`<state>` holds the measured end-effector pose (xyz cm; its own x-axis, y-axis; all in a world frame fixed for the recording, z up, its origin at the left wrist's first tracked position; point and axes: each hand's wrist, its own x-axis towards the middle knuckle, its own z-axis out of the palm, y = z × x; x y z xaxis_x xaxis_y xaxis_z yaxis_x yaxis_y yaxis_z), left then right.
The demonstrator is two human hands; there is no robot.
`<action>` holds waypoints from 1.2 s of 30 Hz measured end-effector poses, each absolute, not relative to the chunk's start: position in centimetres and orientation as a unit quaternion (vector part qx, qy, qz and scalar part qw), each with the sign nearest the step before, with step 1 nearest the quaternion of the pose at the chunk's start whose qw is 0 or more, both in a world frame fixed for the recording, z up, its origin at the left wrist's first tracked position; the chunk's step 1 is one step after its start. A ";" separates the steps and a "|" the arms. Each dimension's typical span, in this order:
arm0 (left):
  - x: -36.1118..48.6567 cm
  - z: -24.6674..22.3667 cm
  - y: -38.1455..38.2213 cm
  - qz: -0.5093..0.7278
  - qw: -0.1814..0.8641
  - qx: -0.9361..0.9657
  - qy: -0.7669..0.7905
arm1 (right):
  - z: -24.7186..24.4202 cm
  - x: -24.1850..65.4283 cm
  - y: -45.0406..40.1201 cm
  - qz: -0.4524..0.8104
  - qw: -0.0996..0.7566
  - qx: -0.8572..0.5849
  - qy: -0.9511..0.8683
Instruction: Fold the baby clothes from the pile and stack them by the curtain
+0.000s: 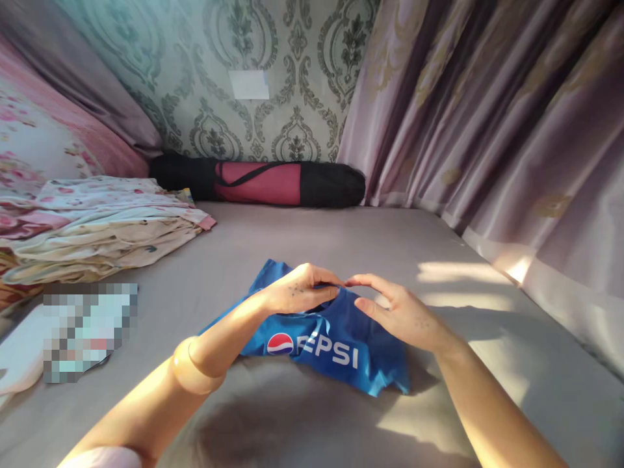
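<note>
A blue cloth garment with a white PEPSI print and a round logo lies bunched on the grey sheet in front of me. My left hand is at the garment's upper edge, its thumb and fingers pinched on the fabric near the neckline. Close beside it, my right hand hovers over the garment's right part, thumb and index finger apart, the index fingertip near the left fingertips. Nothing shows between its fingers. A pale bangle circles my left forearm.
Folded floral clothes are piled at the left, above a pale flat item and a blurred patch. A black and red rolled bag lies along the patterned wall. Curtains hang down the right side.
</note>
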<state>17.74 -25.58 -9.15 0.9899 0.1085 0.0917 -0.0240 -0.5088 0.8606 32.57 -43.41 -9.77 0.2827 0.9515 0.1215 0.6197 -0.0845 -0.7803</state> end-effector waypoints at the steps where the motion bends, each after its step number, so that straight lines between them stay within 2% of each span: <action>1: 17.8 -9.1 -25.6 0.064 0.499 0.864 0.034 | -9.9 32.2 -42.7 0.233 0.397 -0.689 -0.559; 7: 17.3 -9.0 -23.5 -0.001 0.500 0.861 0.090 | -10.9 31.6 -41.2 0.263 0.365 -0.719 -0.530; 14: 13.8 -10.5 -18.8 -0.083 0.520 0.833 0.168 | -11.7 32.9 -42.0 0.282 0.407 -0.699 -0.516; 24: 10.7 -14.5 -17.9 -0.019 0.560 0.810 0.176 | -12.2 33.4 -42.1 0.261 0.410 -0.728 -0.484; 36: 10.5 -13.1 -18.9 0.133 0.535 0.801 0.234 | -11.5 33.2 -42.6 0.259 0.430 -0.716 -0.485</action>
<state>10.54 -18.89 -13.15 0.8555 0.5166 -0.0366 0.2319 -0.3189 0.9190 33.22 -42.55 -11.48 0.3964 0.9169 0.0461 0.4714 -0.1602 -0.8672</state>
